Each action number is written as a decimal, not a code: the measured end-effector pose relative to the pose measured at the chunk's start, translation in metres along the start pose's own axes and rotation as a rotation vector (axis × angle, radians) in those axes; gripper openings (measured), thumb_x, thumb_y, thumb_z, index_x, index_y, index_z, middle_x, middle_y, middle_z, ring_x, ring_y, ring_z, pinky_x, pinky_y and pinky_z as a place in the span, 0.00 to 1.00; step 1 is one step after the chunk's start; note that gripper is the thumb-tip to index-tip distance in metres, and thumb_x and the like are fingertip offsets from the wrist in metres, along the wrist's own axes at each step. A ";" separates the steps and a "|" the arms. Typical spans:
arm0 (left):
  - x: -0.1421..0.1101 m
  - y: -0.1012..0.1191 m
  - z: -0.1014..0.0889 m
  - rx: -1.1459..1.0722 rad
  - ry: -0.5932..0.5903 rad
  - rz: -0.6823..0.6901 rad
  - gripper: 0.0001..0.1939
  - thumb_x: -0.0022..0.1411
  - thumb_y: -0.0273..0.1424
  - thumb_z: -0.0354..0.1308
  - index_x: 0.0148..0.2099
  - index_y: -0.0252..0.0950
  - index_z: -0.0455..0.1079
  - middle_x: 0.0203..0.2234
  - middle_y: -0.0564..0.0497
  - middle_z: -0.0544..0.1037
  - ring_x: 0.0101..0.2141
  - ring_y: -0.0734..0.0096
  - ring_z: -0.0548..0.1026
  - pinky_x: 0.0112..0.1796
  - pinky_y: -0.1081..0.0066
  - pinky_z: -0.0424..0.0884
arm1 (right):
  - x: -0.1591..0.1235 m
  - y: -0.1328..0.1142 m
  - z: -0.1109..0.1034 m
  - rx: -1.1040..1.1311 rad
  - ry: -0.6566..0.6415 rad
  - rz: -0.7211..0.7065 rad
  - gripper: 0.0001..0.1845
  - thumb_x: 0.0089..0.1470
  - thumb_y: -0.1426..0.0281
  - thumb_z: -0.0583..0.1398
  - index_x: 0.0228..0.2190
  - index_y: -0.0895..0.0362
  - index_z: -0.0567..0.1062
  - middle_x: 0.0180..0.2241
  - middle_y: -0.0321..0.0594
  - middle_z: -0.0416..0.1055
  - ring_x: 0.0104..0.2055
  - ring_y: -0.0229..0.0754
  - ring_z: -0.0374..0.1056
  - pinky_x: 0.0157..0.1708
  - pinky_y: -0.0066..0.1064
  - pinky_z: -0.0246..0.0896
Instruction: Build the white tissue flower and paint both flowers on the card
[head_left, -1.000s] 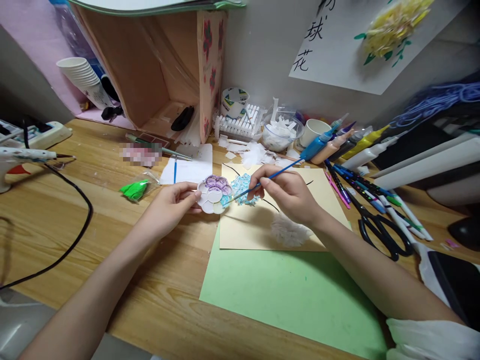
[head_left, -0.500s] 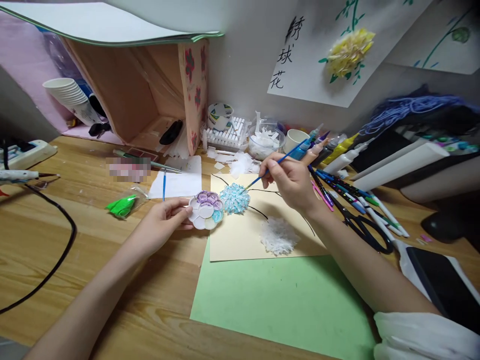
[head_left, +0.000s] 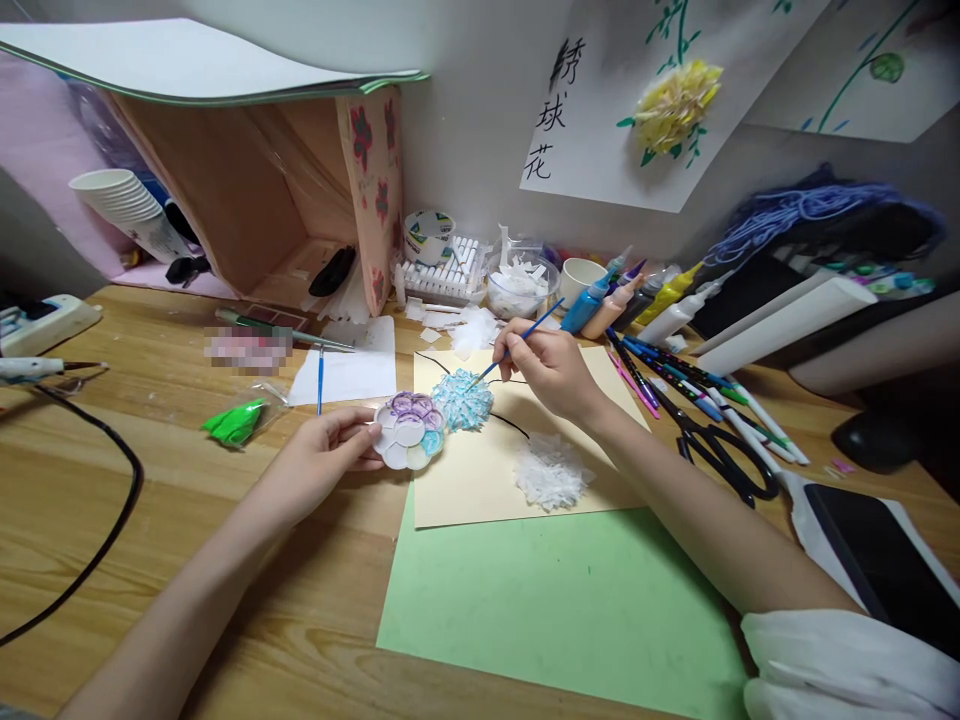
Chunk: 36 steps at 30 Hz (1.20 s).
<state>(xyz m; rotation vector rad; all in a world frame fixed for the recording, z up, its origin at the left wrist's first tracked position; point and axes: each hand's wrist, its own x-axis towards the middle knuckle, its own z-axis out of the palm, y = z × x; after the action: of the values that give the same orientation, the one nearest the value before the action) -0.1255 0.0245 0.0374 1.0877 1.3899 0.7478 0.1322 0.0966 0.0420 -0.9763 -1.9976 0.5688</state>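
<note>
From the palette (head_left: 409, 432), pinched by the left hand (head_left: 339, 440), to the mostly coloured blue flower (head_left: 461, 402) on cream paper (head_left: 457, 490), the brush (head_left: 546, 316) has been moved, gripped by the right hand (head_left: 551, 370); the white flower (head_left: 553, 472) is left uncoloured.

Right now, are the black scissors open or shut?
The scissors look slightly open: their handle loops stand apart. I cannot tell about the blades, which pens crowd.

Handwritten black characters 绣球花 (head_left: 553, 112) down a white sheet (head_left: 600, 150), printing on tape roll (head_left: 430, 238) too small to read
</note>
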 end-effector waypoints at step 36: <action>0.003 0.000 0.000 -0.060 0.019 -0.053 0.22 0.44 0.42 0.67 0.38 0.32 0.70 0.31 0.52 0.79 0.31 0.72 0.75 0.35 0.75 0.76 | -0.002 -0.013 -0.015 0.061 0.075 -0.047 0.16 0.60 0.69 0.49 0.24 0.57 0.69 0.21 0.35 0.67 0.24 0.35 0.64 0.26 0.28 0.58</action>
<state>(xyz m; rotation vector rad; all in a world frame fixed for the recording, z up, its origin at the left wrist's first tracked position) -0.1252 0.0270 0.0366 0.9959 1.3983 0.7584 0.1397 0.0874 0.0580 -0.8992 -1.9204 0.5556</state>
